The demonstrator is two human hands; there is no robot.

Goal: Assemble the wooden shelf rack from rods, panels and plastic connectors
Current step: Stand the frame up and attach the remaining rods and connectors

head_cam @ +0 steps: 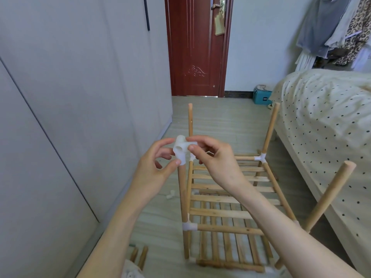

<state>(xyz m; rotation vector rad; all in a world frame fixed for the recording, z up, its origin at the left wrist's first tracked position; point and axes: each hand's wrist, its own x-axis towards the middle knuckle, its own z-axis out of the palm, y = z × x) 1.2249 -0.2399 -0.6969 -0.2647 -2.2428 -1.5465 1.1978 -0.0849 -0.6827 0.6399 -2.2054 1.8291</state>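
A partly built wooden rack (226, 213) stands on the floor with two slatted shelves joined by white plastic connectors (188, 226). Four upright rods rise from it: near left (182, 195), far left (190, 119), far right (270, 129) and near right (329, 195). A white plastic connector (180, 150) sits at the top of the near left rod. My left hand (158, 167) pinches it from the left and below. My right hand (214, 157) pinches it from the right with thumb and fingers.
Loose white connectors (170, 194) lie on the floor left of the rack. Two spare rods (139, 256) lie near my left forearm. A wardrobe (70, 97) runs along the left, a bed (329, 125) along the right. A red door (197, 47) and a teal box (262, 97) are behind.
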